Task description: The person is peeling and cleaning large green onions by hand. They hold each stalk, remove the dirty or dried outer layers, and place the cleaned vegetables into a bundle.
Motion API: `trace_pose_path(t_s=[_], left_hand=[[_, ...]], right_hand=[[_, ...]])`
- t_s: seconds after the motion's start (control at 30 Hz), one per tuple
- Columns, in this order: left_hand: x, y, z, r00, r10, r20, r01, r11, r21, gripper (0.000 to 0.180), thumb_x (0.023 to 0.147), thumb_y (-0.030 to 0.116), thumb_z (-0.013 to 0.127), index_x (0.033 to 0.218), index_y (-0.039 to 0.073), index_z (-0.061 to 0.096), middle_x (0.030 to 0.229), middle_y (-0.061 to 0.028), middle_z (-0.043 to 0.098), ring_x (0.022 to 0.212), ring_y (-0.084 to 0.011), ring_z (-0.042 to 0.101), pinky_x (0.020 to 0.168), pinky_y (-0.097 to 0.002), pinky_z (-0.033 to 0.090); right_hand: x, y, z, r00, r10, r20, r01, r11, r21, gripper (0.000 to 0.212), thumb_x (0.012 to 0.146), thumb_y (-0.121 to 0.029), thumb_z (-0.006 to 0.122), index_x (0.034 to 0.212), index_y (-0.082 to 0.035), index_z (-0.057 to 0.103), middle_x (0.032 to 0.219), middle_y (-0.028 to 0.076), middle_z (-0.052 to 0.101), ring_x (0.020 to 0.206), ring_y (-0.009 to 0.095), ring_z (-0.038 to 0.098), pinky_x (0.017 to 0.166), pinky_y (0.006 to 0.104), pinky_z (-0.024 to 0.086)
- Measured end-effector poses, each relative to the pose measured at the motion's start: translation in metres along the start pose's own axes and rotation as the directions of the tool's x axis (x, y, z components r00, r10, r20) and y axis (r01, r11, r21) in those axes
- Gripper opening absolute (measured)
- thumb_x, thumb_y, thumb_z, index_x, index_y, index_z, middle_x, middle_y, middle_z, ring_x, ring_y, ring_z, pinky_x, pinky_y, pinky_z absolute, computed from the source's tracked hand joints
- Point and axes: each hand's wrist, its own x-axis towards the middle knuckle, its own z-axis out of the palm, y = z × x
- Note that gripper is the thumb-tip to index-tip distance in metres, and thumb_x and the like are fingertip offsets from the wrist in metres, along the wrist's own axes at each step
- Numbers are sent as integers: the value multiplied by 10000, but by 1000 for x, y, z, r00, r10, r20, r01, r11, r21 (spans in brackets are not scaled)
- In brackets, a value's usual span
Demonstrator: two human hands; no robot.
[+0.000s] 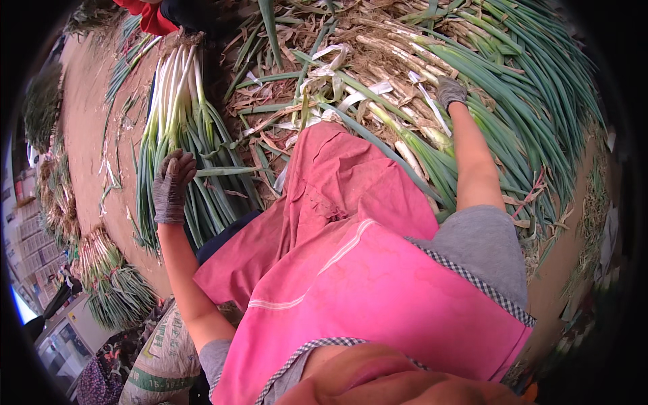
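Note:
My left hand [173,187], in a grey glove, is over the green leaves of a heap of peeled green onions [177,88] on my left. Its fingers are curled; whether a stalk lies in them is hidden. The white ends of this heap point away from me. To the right, my gloved right hand [451,93] reaches into a large pile of unpeeled green onions [513,101]. Its fingers bend round a stalk among the roots and dry skins, with the fingertips partly out of sight.
Stripped leaves and dry skins [270,128] litter the ground between the heaps. A tied bundle of green onions [111,280] stands at the left, near a printed woven sack [162,361]. Someone's red sleeve [154,19] shows at the far left. My pink apron [378,283] covers my lap.

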Motion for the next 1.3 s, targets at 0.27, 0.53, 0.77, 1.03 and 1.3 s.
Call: trace_pose_path(t_s=[0.27, 0.53, 0.77, 1.03, 1.3], left_hand=[[8, -23, 128, 951, -20, 309, -76, 953, 294, 325, 825, 124, 577, 1106, -20, 501, 994, -72, 585, 923, -135, 553, 815, -249, 435], [-1, -14, 287, 367, 462, 808, -719, -410, 561, 426, 679, 273, 630, 1063, 115, 532, 1062, -80, 537, 976, -256, 513, 888, -403, 359], [18, -7, 261, 675, -11, 738, -737, -58, 673, 312, 713, 345, 648, 897, 103, 580, 730, -107, 608, 692, -285, 593, 602, -373, 456], [4, 35, 210, 779, -71, 623, -601, 196, 774, 399, 703, 416, 654, 948, 105, 601, 718, -111, 608, 667, -275, 597, 613, -357, 458], [0, 32, 220, 802, 192, 565, -589, 409, 697, 442, 687, 403, 666, 998, 95, 605, 847, -122, 625, 779, -272, 609, 681, -345, 464]], right_hand=[[-74, -39, -89, 863, -85, -498, 212, 956, 205, 325, 696, -147, 584, 1020, -122, 586, 1011, 89, 588, 943, 254, 552, 759, 383, 448], [-167, -97, -125, 559, -256, -788, 547, 828, 119, 252, 704, -206, 555, 934, -111, 595, 902, 61, 567, 845, 254, 539, 716, 384, 423], [-255, -141, -101, 810, -222, -542, 562, 32, 827, 416, 664, -134, 706, 1045, -39, 569, 962, 97, 591, 889, 228, 568, 807, 343, 446], [-226, -131, -113, 967, -247, -61, -193, -867, 460, 262, 819, -184, 602, 1032, -41, 544, 858, 92, 605, 674, 140, 570, 585, 233, 483], [-195, -207, -113, 730, -589, -347, -661, -738, -137, 206, 790, -93, 587, 992, -66, 562, 889, 82, 608, 800, 180, 576, 608, 266, 490]])
